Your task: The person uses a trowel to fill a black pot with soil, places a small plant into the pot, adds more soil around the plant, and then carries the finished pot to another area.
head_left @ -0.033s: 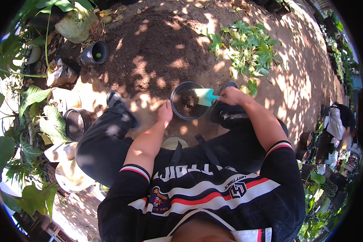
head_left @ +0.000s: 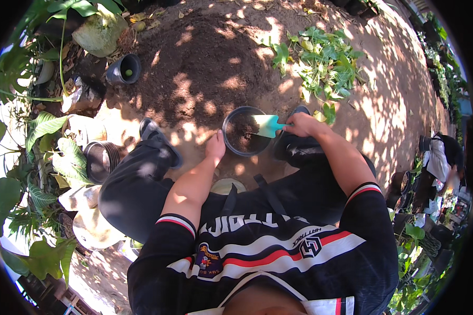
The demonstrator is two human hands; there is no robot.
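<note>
A round black plant pot (head_left: pixel 240 153) stands on the ground between my feet, with dark soil (head_left: pixel 242 137) inside. My left hand (head_left: pixel 215 145) is closed on the pot's left rim; its thumb shows, while the other fingers are mostly hidden. In my right hand (head_left: pixel 302 125) is the handle of a turquoise garden trowel (head_left: pixel 268 126). The trowel's blade reaches over the pot's right rim, and dark soil lies at its tip. A wide spread of loose dark soil (head_left: pixel 194 68) covers the ground beyond the pot.
Cut green leafy stems (head_left: pixel 326 63) lie in a heap at the far right. At the far left a black pot (head_left: pixel 123 69) lies tipped, near a big stone (head_left: pixel 100 35). Stacked pots (head_left: pixel 101 161) sit by my left leg. Another person (head_left: pixel 441 163) is at the right edge.
Some soil at the trowel's tip has slipped down into the pot. Both hands, the trowel and the pot stay in nearly the same place.
</note>
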